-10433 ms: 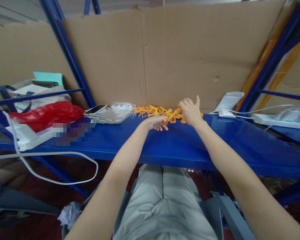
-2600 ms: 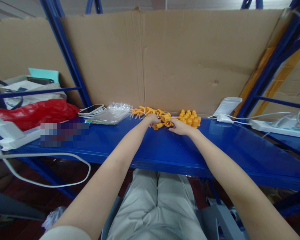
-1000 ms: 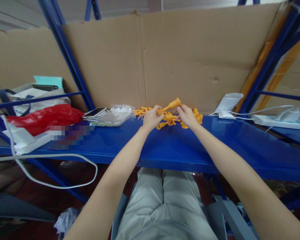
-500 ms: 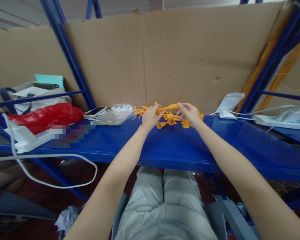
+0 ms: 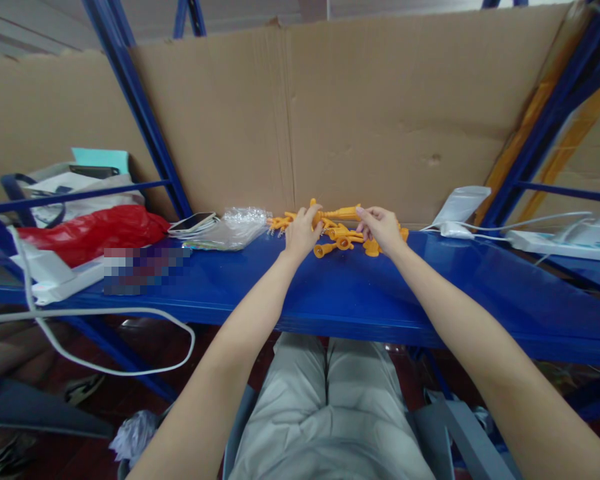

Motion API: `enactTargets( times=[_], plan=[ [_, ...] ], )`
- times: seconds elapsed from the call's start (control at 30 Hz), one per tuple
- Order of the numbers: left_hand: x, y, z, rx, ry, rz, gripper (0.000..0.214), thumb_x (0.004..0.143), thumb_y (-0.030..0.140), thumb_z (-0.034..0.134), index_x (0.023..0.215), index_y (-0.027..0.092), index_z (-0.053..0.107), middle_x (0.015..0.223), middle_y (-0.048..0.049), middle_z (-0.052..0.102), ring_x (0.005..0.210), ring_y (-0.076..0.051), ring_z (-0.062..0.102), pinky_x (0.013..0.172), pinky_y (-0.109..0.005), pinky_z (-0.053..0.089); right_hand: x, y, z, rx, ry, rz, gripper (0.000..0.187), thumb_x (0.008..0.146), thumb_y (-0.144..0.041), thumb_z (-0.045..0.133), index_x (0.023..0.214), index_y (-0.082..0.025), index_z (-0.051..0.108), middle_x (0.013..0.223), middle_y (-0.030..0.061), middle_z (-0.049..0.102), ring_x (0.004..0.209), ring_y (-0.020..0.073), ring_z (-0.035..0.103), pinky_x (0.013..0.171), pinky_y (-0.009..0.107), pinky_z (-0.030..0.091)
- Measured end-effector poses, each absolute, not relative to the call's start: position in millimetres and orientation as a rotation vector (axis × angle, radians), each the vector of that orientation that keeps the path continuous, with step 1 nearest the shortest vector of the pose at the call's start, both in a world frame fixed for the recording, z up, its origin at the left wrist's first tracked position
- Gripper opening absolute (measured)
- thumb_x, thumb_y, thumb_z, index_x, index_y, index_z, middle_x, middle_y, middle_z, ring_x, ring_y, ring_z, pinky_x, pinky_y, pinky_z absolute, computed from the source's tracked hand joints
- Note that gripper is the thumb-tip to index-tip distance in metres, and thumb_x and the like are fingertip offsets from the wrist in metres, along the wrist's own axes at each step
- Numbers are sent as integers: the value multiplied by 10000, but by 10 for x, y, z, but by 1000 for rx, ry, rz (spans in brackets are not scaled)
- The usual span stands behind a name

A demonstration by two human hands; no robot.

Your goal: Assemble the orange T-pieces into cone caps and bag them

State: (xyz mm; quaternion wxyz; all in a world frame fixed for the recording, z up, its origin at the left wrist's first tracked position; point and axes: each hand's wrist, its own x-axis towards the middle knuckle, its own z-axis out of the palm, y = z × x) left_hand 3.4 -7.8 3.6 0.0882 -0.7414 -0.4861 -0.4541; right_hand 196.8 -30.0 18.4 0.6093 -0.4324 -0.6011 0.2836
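Observation:
An orange plastic piece with a long shaft (image 5: 343, 213) spans the gap between my two hands. My left hand (image 5: 301, 232) is closed round its left end, where a small knob stands up above the fingers. The fingertips of my right hand (image 5: 380, 229) pinch its right end. Beneath and around the hands lie several more orange plastic parts (image 5: 343, 241), some with round, cup-like ends. Another cluster of orange parts with small metal bits (image 5: 280, 222) rests just left of my left hand.
The blue shelf (image 5: 360, 293) backs onto a cardboard sheet (image 5: 360, 113). To the left are a clear plastic bag (image 5: 243, 227), a phone (image 5: 197, 222) and a red bag (image 5: 100, 233). A white power strip (image 5: 570, 245) and cables lie at right. A white cable (image 5: 130, 311) hangs over the left front edge.
Both hands keep hold of the long orange piece almost in place. The knob at its left end shows slightly higher above my left fingers.

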Motion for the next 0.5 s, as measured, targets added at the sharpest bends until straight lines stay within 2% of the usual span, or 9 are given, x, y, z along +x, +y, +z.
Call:
enactTargets(
  times=[0.17, 0.3, 0.4, 0.5],
  plan=[
    [53, -18, 7, -2240, -1398, -1488, 357, 845, 51, 550, 1152, 208, 642, 1079, -74, 675, 1057, -209, 628, 974, -362, 498, 1961, -301, 162, -1011, -1435, 662, 444, 795, -574, 738, 692, -192, 536, 536, -19, 611, 366, 51, 471, 359, 164, 345],
    [60, -19, 3, -2279, -1408, -1498, 362, 830, 31, 530, 1132, 200, 637, 1085, -77, 674, 1086, -211, 627, 1009, -377, 490, 1968, -296, 151, -1005, -1458, 648, 417, 814, -543, 733, 695, -197, 532, 558, -16, 619, 372, 55, 471, 368, 175, 350],
    [63, -36, 8, -2282, -1405, -1498, 376, 835, 39, 525, 1159, 207, 621, 1126, -80, 672, 1122, -219, 624, 1013, -382, 493, 1974, -282, 154, -1014, -1458, 653, 396, 825, -513, 733, 701, -196, 531, 562, -17, 622, 371, 54, 469, 370, 174, 346],
    [65, -54, 9, -2284, -1417, -1509, 457, 848, 44, 512, 1269, 216, 558, 1217, -93, 660, 1155, -227, 623, 1010, -380, 498, 1975, -274, 153, -1018, -1452, 658, 384, 839, -501, 723, 704, -198, 530, 567, -16, 628, 370, 56, 477, 365, 174, 339]
  ],
)
